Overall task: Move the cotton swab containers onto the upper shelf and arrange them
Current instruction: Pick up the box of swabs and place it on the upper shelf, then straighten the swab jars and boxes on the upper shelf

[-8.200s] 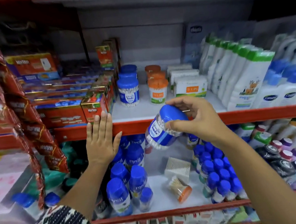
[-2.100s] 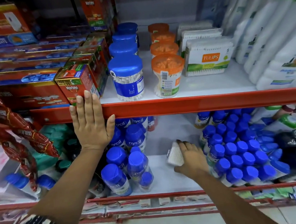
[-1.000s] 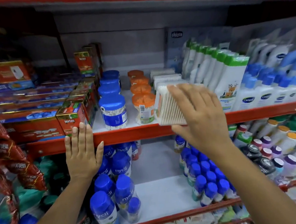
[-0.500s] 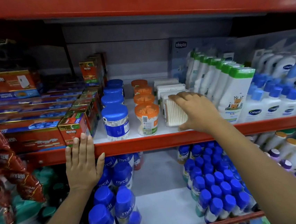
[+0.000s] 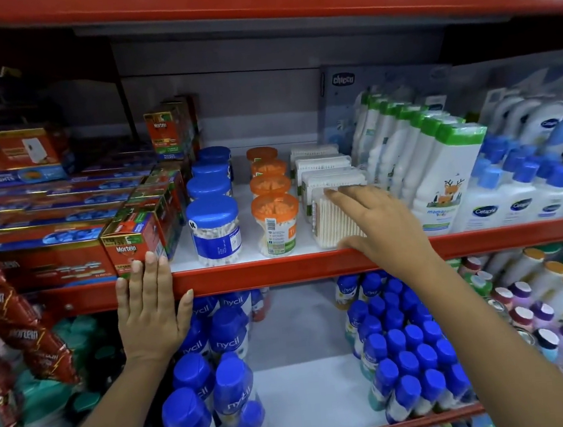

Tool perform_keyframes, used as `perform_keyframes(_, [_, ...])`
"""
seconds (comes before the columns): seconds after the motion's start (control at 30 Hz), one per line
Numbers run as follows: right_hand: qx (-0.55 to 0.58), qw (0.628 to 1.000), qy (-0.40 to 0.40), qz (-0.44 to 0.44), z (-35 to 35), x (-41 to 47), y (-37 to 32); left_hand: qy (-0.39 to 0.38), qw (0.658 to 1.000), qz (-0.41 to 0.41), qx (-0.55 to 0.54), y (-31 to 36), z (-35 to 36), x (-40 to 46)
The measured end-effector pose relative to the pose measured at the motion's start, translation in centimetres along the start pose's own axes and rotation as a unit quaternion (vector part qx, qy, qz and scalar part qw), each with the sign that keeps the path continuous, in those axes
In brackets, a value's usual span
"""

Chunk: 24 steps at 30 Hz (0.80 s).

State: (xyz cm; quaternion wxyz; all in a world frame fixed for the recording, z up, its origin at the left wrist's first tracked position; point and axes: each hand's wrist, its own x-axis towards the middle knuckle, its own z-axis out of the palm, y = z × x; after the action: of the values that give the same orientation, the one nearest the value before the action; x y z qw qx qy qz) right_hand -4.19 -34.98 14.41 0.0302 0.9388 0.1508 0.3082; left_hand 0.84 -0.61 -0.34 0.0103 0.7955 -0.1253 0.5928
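On the upper shelf (image 5: 278, 270) stand three rows of cotton swab containers: blue-lidded jars (image 5: 215, 231), orange-lidded jars (image 5: 276, 226) and clear rectangular boxes (image 5: 330, 179). The front rectangular box (image 5: 330, 220) stands on the shelf at the red front edge, its swabs facing me. My right hand (image 5: 382, 226) grips that box from the right, fingers over its top and thumb at its bottom edge. My left hand (image 5: 150, 313) lies flat with fingers apart against the red shelf edge, holding nothing.
Red Mortein cartons (image 5: 135, 243) fill the upper shelf's left; white lotion bottles (image 5: 442, 180) crowd its right, close to the swab boxes. Below, blue-capped Nycil bottles (image 5: 225, 342) and small blue-capped bottles (image 5: 410, 349) flank a bare white strip of the lower shelf (image 5: 311, 393).
My right hand has carried the rectangular swab box up from the lower shelf and set it down at the front of the box row. The left hand has stayed on the shelf edge.
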Motion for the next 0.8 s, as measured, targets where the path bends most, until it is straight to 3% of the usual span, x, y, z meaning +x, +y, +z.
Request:
perform_keyframes(0.1, [0.004, 0.998, 0.068, 0.007, 0.8, -1.3, -0.4, -0.001, 1.0, 0.0, -0.003, 0.0, 0.0, 0.0])
perform_keyframes(0.37, [0.017, 0.996, 0.085, 0.014, 0.5, -1.8, -1.6, -0.007, 1.0, -0.001, -0.009, 0.1, -0.1, 0.0])
perform_keyframes(0.5, [0.102, 0.988, 0.116, -0.023, -1.2, 1.2, -4.7, -0.01, 1.0, -0.004, -0.013, 0.1, -0.3, 0.1])
perform_keyframes(0.67, [0.169, 0.981, -0.001, -0.099, -3.2, 8.3, -9.4, -0.009, 1.0, -0.006, -0.016, 0.2, -0.3, 0.2])
perform_keyframes(0.8, [0.139, 0.978, -0.118, -0.098, -3.7, 12.6, -12.2, -0.008, 1.0, -0.006, -0.012, 0.1, -0.2, 0.1])
